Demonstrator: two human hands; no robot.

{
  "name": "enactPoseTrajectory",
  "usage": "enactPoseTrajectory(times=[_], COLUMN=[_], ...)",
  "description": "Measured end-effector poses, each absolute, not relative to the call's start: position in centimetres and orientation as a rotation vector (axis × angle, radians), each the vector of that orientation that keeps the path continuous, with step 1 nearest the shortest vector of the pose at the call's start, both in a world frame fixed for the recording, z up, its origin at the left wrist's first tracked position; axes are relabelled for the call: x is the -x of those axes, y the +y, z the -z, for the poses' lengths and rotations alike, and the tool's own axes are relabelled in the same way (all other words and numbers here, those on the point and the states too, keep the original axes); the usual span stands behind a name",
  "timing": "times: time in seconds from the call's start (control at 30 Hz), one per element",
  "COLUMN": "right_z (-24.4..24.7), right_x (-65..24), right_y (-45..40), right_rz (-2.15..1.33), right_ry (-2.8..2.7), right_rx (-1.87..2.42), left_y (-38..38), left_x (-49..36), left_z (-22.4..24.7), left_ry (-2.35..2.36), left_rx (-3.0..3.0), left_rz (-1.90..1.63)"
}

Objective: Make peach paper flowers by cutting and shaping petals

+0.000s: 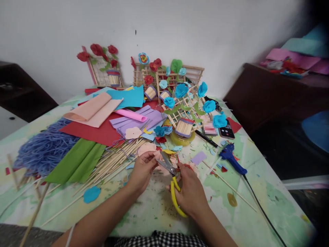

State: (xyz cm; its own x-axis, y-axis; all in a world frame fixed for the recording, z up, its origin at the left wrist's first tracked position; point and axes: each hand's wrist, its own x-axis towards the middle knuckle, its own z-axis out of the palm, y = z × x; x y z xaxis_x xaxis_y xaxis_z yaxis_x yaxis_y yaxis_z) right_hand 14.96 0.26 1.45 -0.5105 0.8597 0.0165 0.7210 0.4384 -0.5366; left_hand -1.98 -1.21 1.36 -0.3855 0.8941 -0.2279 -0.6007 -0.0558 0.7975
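My right hand [190, 188] grips yellow-handled scissors [174, 190], their blades parted and pointing up and left. Between the thumb and fingers of my left hand [142, 169] is a small piece of peach paper [158, 156], right at the blade tips. Peach scraps lie on the table just beyond the blades. A peach paper flower shape [147, 149] rests behind my left fingers, with another peach cutout [133, 132] farther back. Beside my left forearm lies a blue paper cutout [92, 194].
Bamboo sticks [115, 159], green paper [77, 161] and blue yarn [48, 147] lie to the left. A blue glue gun [233, 159] with its cord is at the right. Behind stands a stick trellis [177, 113] with blue paper flowers, beside a phone [226, 129].
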Motion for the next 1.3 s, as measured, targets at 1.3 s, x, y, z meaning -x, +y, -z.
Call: enactPoseTrajectory(times=[1.3], right_z=[-2.11], right_x=[-15.30], right_y=[0.08], right_rz=[-0.820], right_ry=[-2.348], right_rx=[1.335], left_y=[-1.30], left_x=[2.15], left_z=[-1.53], left_ry=[1.036], left_rx=[-0.476], left_rz=[-1.579])
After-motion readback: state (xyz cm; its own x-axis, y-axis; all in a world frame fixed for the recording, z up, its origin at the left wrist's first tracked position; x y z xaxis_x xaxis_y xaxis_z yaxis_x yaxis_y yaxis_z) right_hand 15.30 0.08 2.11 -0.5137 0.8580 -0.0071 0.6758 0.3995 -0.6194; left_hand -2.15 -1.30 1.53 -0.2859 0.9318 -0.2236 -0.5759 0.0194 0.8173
